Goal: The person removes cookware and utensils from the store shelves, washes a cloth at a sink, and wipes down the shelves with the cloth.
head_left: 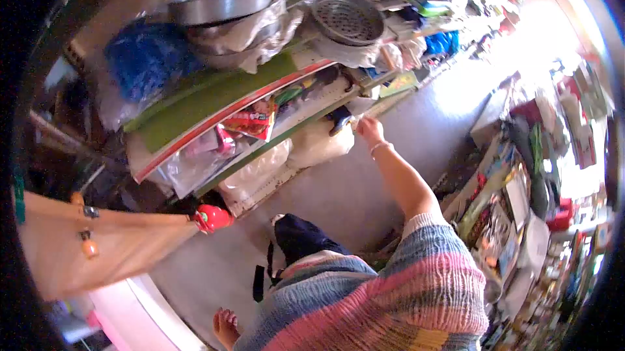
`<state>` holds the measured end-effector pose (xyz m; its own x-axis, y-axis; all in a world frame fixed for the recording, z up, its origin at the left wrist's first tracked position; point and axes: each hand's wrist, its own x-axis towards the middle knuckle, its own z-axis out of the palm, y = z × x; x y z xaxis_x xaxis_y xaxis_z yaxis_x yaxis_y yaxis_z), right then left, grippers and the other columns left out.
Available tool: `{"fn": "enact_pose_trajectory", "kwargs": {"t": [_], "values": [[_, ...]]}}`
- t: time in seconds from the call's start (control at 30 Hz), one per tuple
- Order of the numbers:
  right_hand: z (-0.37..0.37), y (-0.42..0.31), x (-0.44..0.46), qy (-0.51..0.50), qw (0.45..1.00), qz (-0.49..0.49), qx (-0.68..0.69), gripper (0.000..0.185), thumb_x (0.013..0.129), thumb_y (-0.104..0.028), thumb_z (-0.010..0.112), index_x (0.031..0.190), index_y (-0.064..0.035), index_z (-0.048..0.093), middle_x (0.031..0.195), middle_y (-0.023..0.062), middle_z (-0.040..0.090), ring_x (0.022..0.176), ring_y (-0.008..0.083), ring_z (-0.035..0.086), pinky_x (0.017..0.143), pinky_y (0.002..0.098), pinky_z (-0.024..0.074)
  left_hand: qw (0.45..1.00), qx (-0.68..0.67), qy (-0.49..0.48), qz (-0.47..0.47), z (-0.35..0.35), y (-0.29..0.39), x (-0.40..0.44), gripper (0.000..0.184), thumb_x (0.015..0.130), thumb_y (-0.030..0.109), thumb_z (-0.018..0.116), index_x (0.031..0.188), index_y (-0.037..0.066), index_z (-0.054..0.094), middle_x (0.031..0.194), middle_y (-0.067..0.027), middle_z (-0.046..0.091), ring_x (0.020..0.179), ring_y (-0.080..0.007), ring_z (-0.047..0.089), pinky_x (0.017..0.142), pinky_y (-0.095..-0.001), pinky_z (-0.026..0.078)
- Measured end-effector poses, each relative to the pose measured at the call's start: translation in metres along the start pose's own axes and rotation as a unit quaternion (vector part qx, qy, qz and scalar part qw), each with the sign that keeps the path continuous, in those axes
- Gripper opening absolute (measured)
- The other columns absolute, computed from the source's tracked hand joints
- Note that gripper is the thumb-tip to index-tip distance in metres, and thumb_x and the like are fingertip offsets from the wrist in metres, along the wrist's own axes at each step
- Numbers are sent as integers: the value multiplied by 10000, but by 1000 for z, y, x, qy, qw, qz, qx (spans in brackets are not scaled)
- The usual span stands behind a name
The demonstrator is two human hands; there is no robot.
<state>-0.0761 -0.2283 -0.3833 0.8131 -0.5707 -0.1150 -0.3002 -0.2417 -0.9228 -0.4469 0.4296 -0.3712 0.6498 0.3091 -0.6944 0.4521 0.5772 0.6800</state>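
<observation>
My right hand (370, 131) reaches forward beside the lower shelf edge, its fingers curled together near a small dark item (340, 119); what it holds, if anything, is too small to make out. Low at the bottom of the view, my left hand (226, 322) hangs at my side with fingers loosely bent and nothing visible in them. Just behind the dark item, a pale bag (319, 146) sits on the bottom shelf.
Shelving on the left bears a steel pan (224, 1), a perforated pan (348, 18) and a blue bagged bundle (146, 58). A red object (213, 219) sits at a wooden board's (130, 247) end. Crowded goods (508, 214) line the right side of the grey floor (351, 188).
</observation>
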Motion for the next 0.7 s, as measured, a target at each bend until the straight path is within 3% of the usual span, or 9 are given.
{"fn": "enact_pose_trajectory", "kwargs": {"t": [0.07, 0.1, 0.17, 0.3, 0.33, 0.37, 0.47, 0.6, 0.7], "values": [[-18, 33, 70, 140, 982, -29, 124, 234, 824, -245, 595, 897, -23, 578, 765, 49, 602, 602, 131, 541, 509, 264, 428, 995, 92, -49, 0, -4, 23, 3, 354, 891, 249, 519, 1220, 124, 476, 1113, -161, 537, 972, -269, 524, 797, -426, 422], [-29, -10, 55, 194, 978, -54, 60, 423, 813, -310, 614, 1076, 14, 548, 892, 93, 615, 742, 172, 576, 620, 296, 473, 987, 141, -70, 15, -1, 31, -1, 374, 914, 264, 475, 1271, 157, 438, 1221, -192, 500, 1079, -307, 506, 874, -503, 409], [-50, -57, 72, 220, 972, -82, -29, 649, 781, -396, 640, 1230, 41, 466, 1072, 184, 593, 956, 281, 577, 852, 322, 439, 986, 153, -49, 36, 12, 47, -1, 303, 914, 216, 460, 1203, 130, 479, 1059, -183, 578, 994, -272, 536, 843, -437, 436], [-69, -85, 132, 256, 957, -80, -110, 642, 809, -403, 613, 1245, 41, 455, 1120, 194, 576, 1028, 278, 546, 893, 346, 414, 981, 187, 40, -43, -4, 36, 44, 274, 883, 257, 508, 1119, 118, 521, 965, -133, 598, 904, -254, 543, 794, -397, 443], [-66, -56, 172, 257, 951, -152, -84, 549, 840, -381, 585, 1203, 22, 498, 1001, 137, 610, 845, 231, 587, 764, 345, 471, 966, 255, 30, -42, 9, 31, 55, 275, 879, 260, 515, 1114, 116, 525, 955, -128, 598, 893, -250, 545, 784, -390, 444], [-77, -83, 159, 77, 995, -47, 47, 446, 857, -364, 574, 1119, -5, 556, 846, 65, 604, 643, 144, 556, 579, 281, 471, 942, 332, 10, -34, 15, 24, 65, 276, 875, 263, 523, 1109, 115, 530, 946, -123, 598, 882, -246, 546, 775, -383, 445], [-71, -92, 157, -37, 992, -32, 114, 393, 848, -399, 556, 690, -46, 626, 561, 4, 516, 478, 112, 459, 457, 269, 370, 797, 595, -86, 57, 38, 4, 99, 279, 863, 271, 545, 1093, 111, 544, 918, -106, 599, 848, -234, 549, 746, -361, 447], [-74, -111, 138, -42, 946, -23, 320, 225, 898, -234, 545, 913, -20, 612, 674, -24, 500, 510, 40, 380, 425, 182, 295, 523, 769, -193, 314, 49, -14, 126, 285, 847, 281, 575, 1072, 106, 562, 880, -85, 599, 803, -218, 553, 707, -332, 450], [-74, -109, 120, -1, 938, -31, 344, 233, 897, -242, 543, 934, -23, 615, 673, -32, 509, 509, 38, 380, 430, 185, 289, 285, 686, -219, 632, 43, -20, 144, 290, 835, 289, 597, 1056, 102, 575, 852, -68, 599, 770, -206, 556, 678, -310, 453]]}}
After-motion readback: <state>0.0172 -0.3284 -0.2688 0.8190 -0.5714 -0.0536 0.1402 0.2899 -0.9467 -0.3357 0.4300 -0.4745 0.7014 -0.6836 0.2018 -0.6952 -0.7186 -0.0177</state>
